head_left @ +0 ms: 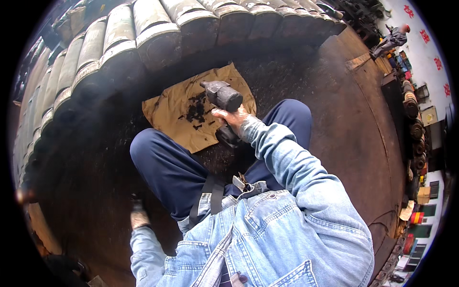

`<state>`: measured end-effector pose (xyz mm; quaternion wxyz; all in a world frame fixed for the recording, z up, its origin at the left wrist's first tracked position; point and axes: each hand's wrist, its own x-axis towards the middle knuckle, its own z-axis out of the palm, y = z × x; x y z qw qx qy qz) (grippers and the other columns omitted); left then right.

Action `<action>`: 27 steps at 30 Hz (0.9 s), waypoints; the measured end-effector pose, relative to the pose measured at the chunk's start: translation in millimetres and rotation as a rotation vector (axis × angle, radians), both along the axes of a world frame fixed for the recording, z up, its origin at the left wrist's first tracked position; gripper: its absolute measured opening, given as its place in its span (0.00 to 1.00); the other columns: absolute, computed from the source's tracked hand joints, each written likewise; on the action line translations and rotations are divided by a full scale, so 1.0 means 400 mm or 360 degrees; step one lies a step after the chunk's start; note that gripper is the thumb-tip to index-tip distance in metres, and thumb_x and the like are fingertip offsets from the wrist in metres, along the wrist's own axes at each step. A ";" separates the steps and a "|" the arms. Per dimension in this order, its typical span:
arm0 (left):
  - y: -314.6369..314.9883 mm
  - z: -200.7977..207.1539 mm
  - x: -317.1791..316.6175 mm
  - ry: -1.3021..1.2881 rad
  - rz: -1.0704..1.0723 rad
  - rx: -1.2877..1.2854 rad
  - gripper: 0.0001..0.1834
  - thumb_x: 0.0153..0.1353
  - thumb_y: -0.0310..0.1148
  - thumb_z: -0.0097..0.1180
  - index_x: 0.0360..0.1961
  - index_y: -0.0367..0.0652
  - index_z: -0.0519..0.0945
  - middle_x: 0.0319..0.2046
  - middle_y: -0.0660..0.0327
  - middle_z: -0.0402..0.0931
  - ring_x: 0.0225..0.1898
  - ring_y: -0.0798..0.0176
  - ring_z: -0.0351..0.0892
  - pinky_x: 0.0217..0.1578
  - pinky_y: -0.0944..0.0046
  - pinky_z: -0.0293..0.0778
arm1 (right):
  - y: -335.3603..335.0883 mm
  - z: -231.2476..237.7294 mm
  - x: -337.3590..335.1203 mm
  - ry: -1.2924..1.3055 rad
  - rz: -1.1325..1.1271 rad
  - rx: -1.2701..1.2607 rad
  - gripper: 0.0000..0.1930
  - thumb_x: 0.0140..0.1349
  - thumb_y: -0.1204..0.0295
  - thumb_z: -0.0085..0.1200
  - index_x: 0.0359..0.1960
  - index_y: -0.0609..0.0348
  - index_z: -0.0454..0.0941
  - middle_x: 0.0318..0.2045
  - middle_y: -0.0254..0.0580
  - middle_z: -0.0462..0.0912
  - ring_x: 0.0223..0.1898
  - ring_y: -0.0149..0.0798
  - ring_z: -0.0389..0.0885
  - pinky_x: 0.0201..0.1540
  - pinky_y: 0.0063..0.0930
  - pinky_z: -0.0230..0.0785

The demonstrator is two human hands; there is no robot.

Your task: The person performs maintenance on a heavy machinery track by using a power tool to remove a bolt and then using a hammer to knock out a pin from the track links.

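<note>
Power driver [224, 95], pistol-shaped and coated in dark grime, sits in the right hand [235, 119], whose fingers wrap around its grip just below the body. Its narrow nose points toward the upper left, over a creased sheet of brown paper [165, 112], and its bulky base hangs beneath the hand, near the paper's lower right edge. On the sheet lies a loose heap of small dark fasteners [196, 109], with a few strays scattered below and beside the heap.

The left hand [139, 217] is low on the left, outside the left knee, well apart from the paper. Its fingers merge with the dark floor [334, 143], so I cannot tell whether they are spread or closed, or whether they hold anything.

Both knees, in navy trousers [165, 158], are bent and parted at the near side of the sheet. A faded denim jacket [287, 220] covers the torso and arms. Beyond the paper curves a row of long grey segments [179, 38] with rounded ends. Far off at the upper right is a co-worker [394, 38] in grey clothing and red headgear.
</note>
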<state>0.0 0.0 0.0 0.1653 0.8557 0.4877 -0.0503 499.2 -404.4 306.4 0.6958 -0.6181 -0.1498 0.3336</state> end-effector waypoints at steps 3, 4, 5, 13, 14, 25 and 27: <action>0.044 0.216 0.200 -0.0391 -0.0313 0.0047 0.18 0.75 0.31 0.44 0.58 0.43 0.82 0.50 0.49 0.84 0.49 0.54 0.84 0.49 0.60 0.80 | -0.052 -0.086 0.021 -0.0003 -0.0043 -0.0013 0.36 0.57 0.81 0.64 0.69 0.54 0.64 0.51 0.39 0.80 0.45 0.33 0.81 0.48 0.30 0.76; 0.039 0.354 0.256 -0.0725 -0.0108 0.0021 0.17 0.74 0.31 0.46 0.58 0.43 0.82 0.51 0.50 0.84 0.50 0.55 0.84 0.50 0.60 0.80 | -0.040 -0.103 0.025 -0.0032 -0.0036 0.0091 0.37 0.57 0.80 0.64 0.70 0.55 0.64 0.56 0.40 0.77 0.54 0.35 0.76 0.56 0.32 0.70; 0.064 0.482 0.256 -0.0836 -0.0103 0.0113 0.17 0.73 0.31 0.48 0.57 0.43 0.82 0.51 0.51 0.83 0.51 0.55 0.84 0.52 0.60 0.79 | -0.001 -0.117 0.020 -0.0052 0.0005 0.0220 0.39 0.56 0.80 0.65 0.70 0.56 0.63 0.62 0.41 0.75 0.62 0.37 0.71 0.65 0.34 0.63; -0.010 1.025 0.675 -0.1500 -0.0595 0.0035 0.15 0.71 0.30 0.58 0.56 0.39 0.83 0.53 0.57 0.84 0.55 0.64 0.82 0.59 0.64 0.75 | 0.017 -0.129 0.022 0.0134 -0.0310 0.0402 0.15 0.57 0.77 0.68 0.45 0.58 0.79 0.29 0.33 0.83 0.26 0.29 0.78 0.29 0.26 0.70; -0.063 1.057 0.757 -0.1453 -0.0646 0.0029 0.15 0.71 0.30 0.58 0.56 0.38 0.83 0.50 0.57 0.85 0.53 0.66 0.82 0.58 0.64 0.75 | -0.005 -0.121 0.026 0.0183 -0.0342 0.0450 0.15 0.57 0.77 0.68 0.46 0.58 0.79 0.30 0.33 0.83 0.26 0.29 0.77 0.29 0.26 0.69; -0.429 0.965 1.159 -0.1284 -0.1056 -0.0628 0.16 0.67 0.32 0.65 0.54 0.41 0.84 0.45 0.61 0.87 0.47 0.70 0.84 0.51 0.67 0.79 | -0.068 0.003 0.077 0.0284 -0.0606 0.0470 0.11 0.60 0.76 0.66 0.43 0.58 0.79 0.31 0.31 0.81 0.26 0.26 0.76 0.28 0.21 0.68; -0.422 0.931 1.154 -0.1221 -0.1048 -0.0652 0.15 0.67 0.33 0.65 0.53 0.41 0.84 0.43 0.59 0.88 0.45 0.70 0.85 0.50 0.67 0.80 | -0.072 0.046 0.088 0.0267 -0.0587 0.0402 0.07 0.60 0.76 0.64 0.38 0.58 0.79 0.27 0.31 0.79 0.23 0.26 0.74 0.25 0.19 0.66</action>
